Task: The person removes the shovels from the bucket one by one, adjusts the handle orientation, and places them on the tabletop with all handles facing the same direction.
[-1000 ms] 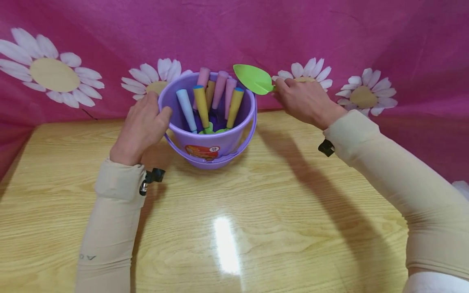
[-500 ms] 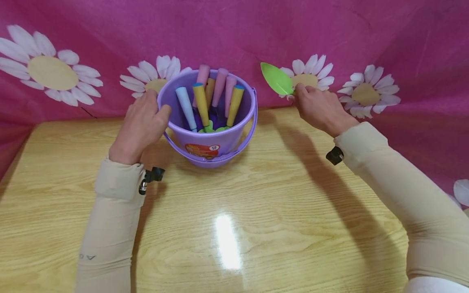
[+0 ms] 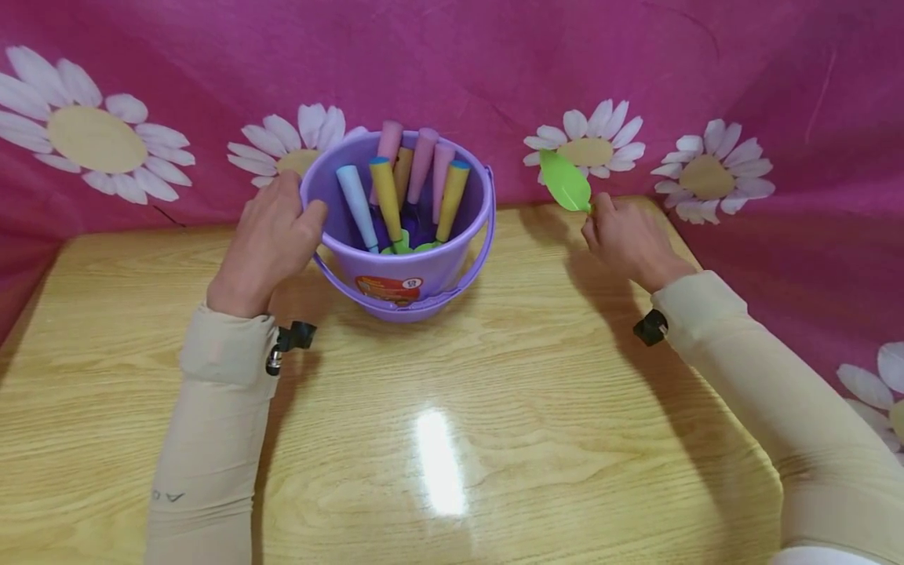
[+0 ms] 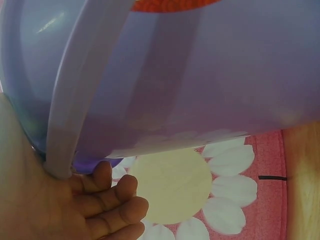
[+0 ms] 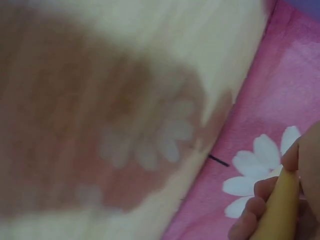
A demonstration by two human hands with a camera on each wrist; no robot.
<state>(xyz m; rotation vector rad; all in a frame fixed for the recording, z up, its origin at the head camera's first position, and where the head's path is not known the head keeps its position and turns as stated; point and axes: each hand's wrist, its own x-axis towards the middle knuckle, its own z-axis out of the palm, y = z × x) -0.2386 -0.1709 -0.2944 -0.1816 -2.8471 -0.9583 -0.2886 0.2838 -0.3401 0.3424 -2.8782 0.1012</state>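
A purple toy bucket (image 3: pixel 337 263) stands at the back of the table, filled with toy garden tools, their handles up. Among these are a light blue handle (image 3: pixel 358 208), yellow handles (image 3: pixel 386 200) and pink handles (image 3: pixel 422 169). My left hand (image 3: pixel 268 239) grips the bucket's left rim; in the left wrist view the fingers curl beside the bucket handle's (image 4: pixel 82 85) lower end. Right of the bucket, my right hand (image 3: pixel 632 239) holds a toy trowel with a green blade (image 3: pixel 565 180) above the table. The right wrist view shows its yellow handle (image 5: pixel 280 212) inside the curled fingers.
The wooden table (image 3: pixel 353 439) runs up to a pink cloth (image 3: pixel 452 63) printed with white daisies, which hangs behind it and along the right side. A wrist camera (image 3: pixel 650 327) sits at the right sleeve's cuff, another (image 3: pixel 291 341) at the left.
My right hand has carried the trowel away from the bucket's right rim, rightward and then lower toward the table. My left hand has stayed on the rim.
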